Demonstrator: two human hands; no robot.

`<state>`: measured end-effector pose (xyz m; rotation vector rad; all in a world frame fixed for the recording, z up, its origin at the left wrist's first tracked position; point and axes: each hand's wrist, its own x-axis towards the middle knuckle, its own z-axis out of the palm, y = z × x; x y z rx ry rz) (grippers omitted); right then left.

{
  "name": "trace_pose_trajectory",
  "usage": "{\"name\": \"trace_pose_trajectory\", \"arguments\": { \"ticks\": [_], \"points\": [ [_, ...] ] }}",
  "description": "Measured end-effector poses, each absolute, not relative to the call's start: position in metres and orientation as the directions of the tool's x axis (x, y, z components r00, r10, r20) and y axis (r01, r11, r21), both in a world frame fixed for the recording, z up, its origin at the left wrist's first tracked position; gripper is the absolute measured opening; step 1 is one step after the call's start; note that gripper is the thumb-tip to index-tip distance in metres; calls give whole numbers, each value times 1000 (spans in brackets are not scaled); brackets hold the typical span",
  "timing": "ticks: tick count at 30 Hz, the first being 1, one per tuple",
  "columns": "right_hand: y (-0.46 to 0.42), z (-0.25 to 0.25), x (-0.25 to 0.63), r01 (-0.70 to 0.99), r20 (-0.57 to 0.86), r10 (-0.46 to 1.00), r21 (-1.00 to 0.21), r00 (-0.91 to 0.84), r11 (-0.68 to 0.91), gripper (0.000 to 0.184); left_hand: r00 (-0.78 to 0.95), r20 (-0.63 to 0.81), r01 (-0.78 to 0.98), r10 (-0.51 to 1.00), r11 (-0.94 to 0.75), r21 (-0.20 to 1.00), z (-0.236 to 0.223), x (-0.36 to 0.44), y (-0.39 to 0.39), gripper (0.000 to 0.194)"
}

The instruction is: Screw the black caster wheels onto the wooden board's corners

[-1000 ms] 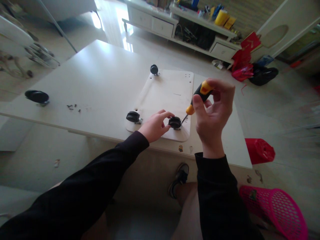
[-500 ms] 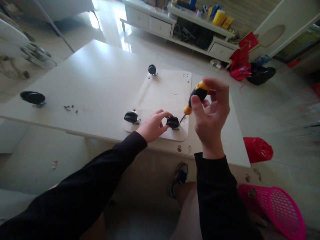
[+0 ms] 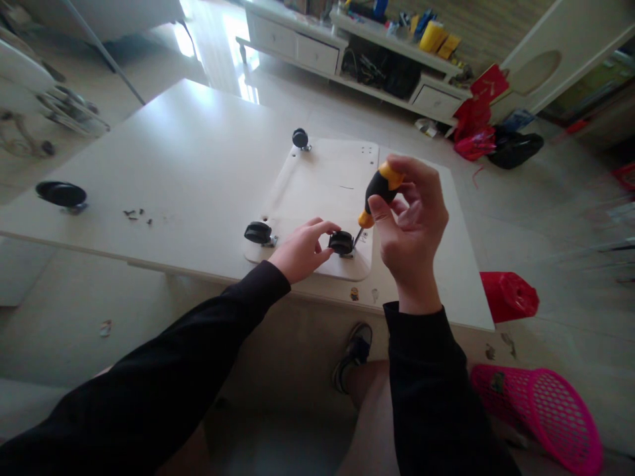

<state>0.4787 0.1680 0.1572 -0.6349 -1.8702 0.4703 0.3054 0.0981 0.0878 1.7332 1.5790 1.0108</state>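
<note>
A pale wooden board (image 3: 327,185) lies on a white table (image 3: 188,165). Black caster wheels stand at three of its corners: one at the far left (image 3: 300,139), one at the near left (image 3: 258,233), one at the near right (image 3: 341,242). My left hand (image 3: 302,250) pinches the near right caster between thumb and fingers. My right hand (image 3: 409,221) is closed round a black and orange screwdriver (image 3: 373,195), whose tip points down at that caster's mounting plate.
A loose black caster (image 3: 60,194) sits at the table's left edge, with several small screws (image 3: 136,213) nearby. A red bag (image 3: 508,296) and a pink mesh basket (image 3: 546,406) lie on the floor to the right. A white low cabinet (image 3: 347,53) stands behind.
My right hand and the screwdriver have shifted slightly left and the handle has turned in my fingers. The left hand keeps its hold on the caster.
</note>
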Motion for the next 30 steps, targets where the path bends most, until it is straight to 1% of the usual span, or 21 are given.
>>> {"name": "trace_pose_trajectory", "arguments": {
  "ticks": [6, 12, 14, 17, 21, 24, 28, 30],
  "points": [
    [171, 156, 480, 193, 757, 602, -570, -255, 799, 43, 22, 171, 545, 985, -155, 824, 86, 305, 99, 35],
    [169, 154, 480, 141, 701, 643, -635, -309, 760, 40, 14, 179, 538, 984, -158, 828, 84, 305, 100, 37],
    [168, 155, 479, 161, 695, 647, -633, -313, 758, 41, 18, 178, 535, 984, -160, 829, 83, 305, 100, 37],
    [167, 156, 478, 205, 714, 630, -597, -304, 776, 41, 19, 171, 540, 985, -154, 828, 84, 305, 100, 36],
    [164, 157, 478, 272, 726, 633, -573, -268, 773, 42, 15, 165, 553, 986, -146, 820, 84, 304, 100, 36],
    [165, 156, 479, 273, 758, 631, -580, -164, 768, 42, 19, 171, 549, 985, -153, 822, 84, 303, 100, 39],
    [174, 154, 487, 223, 832, 539, -554, 127, 802, 46, 9, 173, 550, 985, -149, 821, 83, 302, 101, 38],
    [181, 150, 493, 191, 834, 504, -545, 222, 817, 50, -6, 168, 557, 986, -137, 819, 83, 302, 102, 37]
  ]
}}
